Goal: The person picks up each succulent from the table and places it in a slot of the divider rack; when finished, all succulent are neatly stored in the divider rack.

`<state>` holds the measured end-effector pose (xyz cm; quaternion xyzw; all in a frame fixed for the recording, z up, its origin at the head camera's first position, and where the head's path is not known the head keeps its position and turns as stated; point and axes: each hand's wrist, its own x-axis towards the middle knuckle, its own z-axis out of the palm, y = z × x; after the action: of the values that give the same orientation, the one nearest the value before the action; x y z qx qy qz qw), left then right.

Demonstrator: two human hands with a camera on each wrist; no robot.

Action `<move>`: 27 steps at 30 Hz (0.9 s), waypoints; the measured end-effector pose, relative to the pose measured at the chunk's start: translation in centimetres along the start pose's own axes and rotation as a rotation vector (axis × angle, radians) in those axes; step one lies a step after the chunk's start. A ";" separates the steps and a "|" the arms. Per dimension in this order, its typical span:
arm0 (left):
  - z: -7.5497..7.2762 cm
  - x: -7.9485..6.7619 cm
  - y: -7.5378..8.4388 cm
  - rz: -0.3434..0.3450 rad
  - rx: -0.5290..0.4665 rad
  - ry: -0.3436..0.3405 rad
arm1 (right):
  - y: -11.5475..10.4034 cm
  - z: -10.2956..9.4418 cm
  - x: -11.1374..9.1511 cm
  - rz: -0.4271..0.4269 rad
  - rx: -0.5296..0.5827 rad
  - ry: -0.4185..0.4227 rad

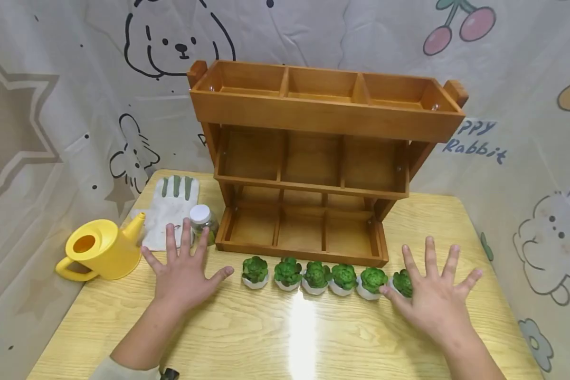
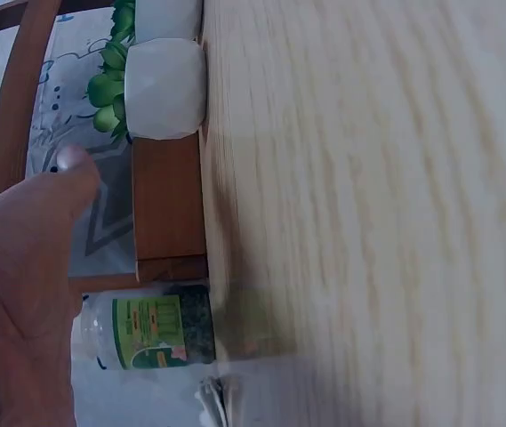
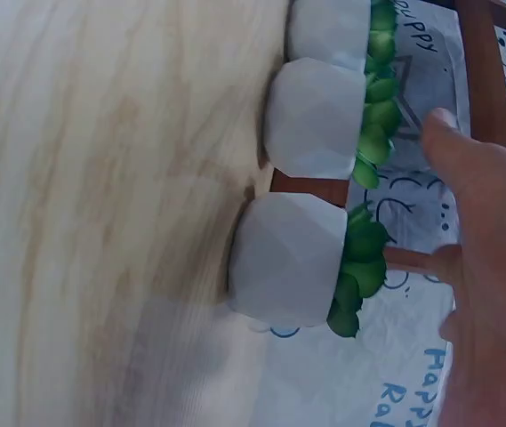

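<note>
My left hand (image 1: 182, 279) is spread flat-fingered above the table, near the lidded jar (image 1: 201, 217) and left of a row of several small potted succulents (image 1: 315, 277). My right hand (image 1: 434, 301) has its fingers fanned out too, its thumb overlapping the row's right end; whether it touches a pot cannot be told. Neither hand holds anything. Behind the row stands a three-tier wooden planter shelf (image 1: 328, 117), each tier split into three bare compartments. The left wrist view shows a white pot (image 2: 165, 89) beyond the thumb; the right wrist view shows the end pot (image 3: 286, 258) closely.
A yellow watering can (image 1: 104, 248) stands at the table's left edge. Beside it lies a white work glove (image 1: 166, 216) with green-grey fingers, partly under the jar's side. A printed curtain (image 1: 304, 31) hangs around the back and sides of the wooden table (image 1: 247, 338).
</note>
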<state>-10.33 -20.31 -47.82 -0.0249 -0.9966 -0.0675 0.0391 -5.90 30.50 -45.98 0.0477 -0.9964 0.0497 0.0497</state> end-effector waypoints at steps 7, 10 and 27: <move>0.8 0.5 -0.3 0.040 -0.142 0.054 | 1.1 0.0 -0.5 -0.062 0.206 -0.053; 1.2 0.9 -0.4 0.051 -0.228 0.065 | 1.9 0.2 -0.5 -0.056 0.290 -0.079; 2.4 3.1 -0.2 -0.031 -0.557 0.087 | 4.2 1.2 -0.7 0.030 0.490 -0.204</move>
<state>-13.64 -20.01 -49.99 -0.0165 -0.9374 -0.3402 0.0723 -5.69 34.59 -47.65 0.0481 -0.9551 0.2852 -0.0648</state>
